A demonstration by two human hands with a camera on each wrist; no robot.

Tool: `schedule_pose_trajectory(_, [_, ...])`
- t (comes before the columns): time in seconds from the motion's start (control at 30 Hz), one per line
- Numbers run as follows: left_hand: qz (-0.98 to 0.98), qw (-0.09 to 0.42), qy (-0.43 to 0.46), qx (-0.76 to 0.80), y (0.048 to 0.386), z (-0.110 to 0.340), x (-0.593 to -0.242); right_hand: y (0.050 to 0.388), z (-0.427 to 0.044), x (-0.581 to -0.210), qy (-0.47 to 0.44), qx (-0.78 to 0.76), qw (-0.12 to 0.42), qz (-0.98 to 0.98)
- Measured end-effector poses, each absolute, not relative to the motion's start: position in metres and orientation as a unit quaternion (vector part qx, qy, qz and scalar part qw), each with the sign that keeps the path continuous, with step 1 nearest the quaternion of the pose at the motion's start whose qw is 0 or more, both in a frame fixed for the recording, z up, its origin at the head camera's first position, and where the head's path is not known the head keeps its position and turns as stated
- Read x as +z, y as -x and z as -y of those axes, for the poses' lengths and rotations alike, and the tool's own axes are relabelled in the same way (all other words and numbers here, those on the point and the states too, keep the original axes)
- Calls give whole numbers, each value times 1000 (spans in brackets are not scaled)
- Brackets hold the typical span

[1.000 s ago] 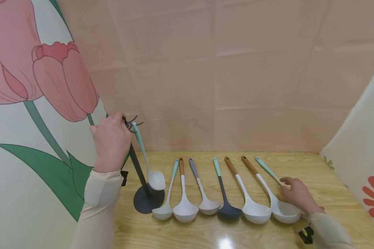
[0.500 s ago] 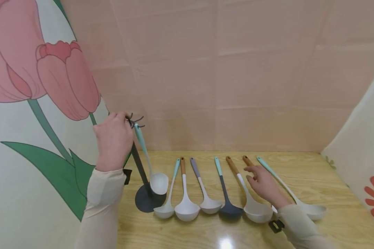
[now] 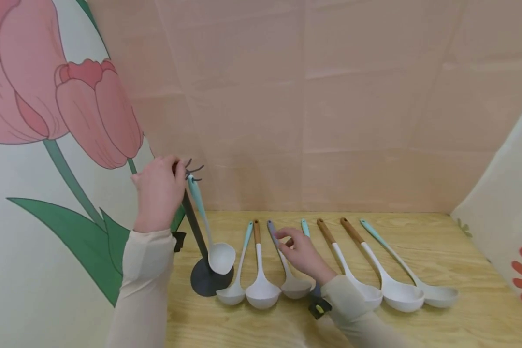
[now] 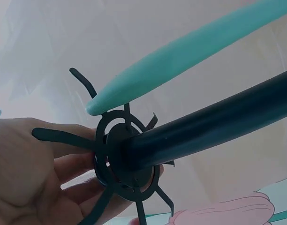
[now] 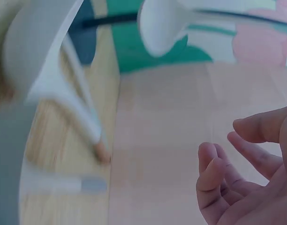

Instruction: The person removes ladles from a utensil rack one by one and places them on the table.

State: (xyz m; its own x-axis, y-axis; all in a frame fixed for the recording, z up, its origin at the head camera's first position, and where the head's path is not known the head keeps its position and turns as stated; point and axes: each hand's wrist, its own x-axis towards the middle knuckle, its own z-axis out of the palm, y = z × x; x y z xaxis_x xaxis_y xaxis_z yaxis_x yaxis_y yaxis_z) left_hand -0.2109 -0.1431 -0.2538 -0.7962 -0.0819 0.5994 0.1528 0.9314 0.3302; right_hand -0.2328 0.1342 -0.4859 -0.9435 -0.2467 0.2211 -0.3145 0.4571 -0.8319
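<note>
My left hand (image 3: 157,193) grips the top of a black utensil stand (image 3: 193,222). In the left wrist view, its fingers lie behind the hook ring (image 4: 109,171). A white ladle with a mint handle (image 3: 222,257) hangs from a hook beside that hand. My right hand (image 3: 303,254), fingers loosely bent and holding nothing, hovers over the row, between the purple-grey-handled ladle (image 3: 292,286) and the dark ladle with a mint handle (image 3: 305,227), whose bowl is mostly hidden. In the right wrist view, thumb and fingers of the right hand (image 5: 256,178) are apart.
On the wooden table (image 3: 226,328) lie a mint-handled ladle (image 3: 231,293) and a brown-handled ladle (image 3: 263,293) at left. To the right lie two more brown-handled ladles and another mint-handled ladle (image 3: 439,296). A pinkish backdrop (image 3: 330,121) stands behind.
My right hand has moved left across the row, from the rightmost mint-handled ladle to above the purple-grey-handled one. My left hand stays on the stand; the hanging ladle has shifted slightly.
</note>
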Motion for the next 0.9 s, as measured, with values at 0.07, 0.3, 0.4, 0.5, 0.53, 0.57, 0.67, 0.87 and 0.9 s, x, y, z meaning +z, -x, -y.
schedule_pose_trajectory(0.07, [929, 313, 21, -194, 211, 143, -252, 233, -115, -483, -169, 509, 11, 844])
schedule_pose_trajectory(0.3, [928, 299, 22, -221, 212, 145, -250, 231, -54, -477, -217, 539, -52, 812])
schedule_pose_trajectory(0.4, [927, 299, 23, -226, 211, 146, -251, 226, -30, -473, -223, 573, -80, 785])
schedule_pose_trajectory(0.5, [926, 300, 21, -229, 211, 147, -252, 224, -9, -470, -227, 605, -107, 756])
schedule_pose_trajectory(0.53, [926, 301, 20, -228, 211, 147, -252, 224, -3, -470, -229, 613, -112, 748])
schedule_pose_trajectory(0.57, [926, 301, 20, -228, 211, 148, -252, 224, 3, -470, -231, 619, -117, 742])
schedule_pose_trajectory(0.67, [926, 301, 20, -227, 211, 148, -253, 222, 13, -470, -229, 627, -126, 734])
schedule_pose_trajectory(0.87, [926, 299, 19, -231, 211, 147, -252, 219, 21, -472, -224, 616, -109, 747])
schedule_pose_trajectory(0.9, [926, 299, 19, -232, 211, 147, -252, 219, 21, -473, -226, 614, -102, 749])
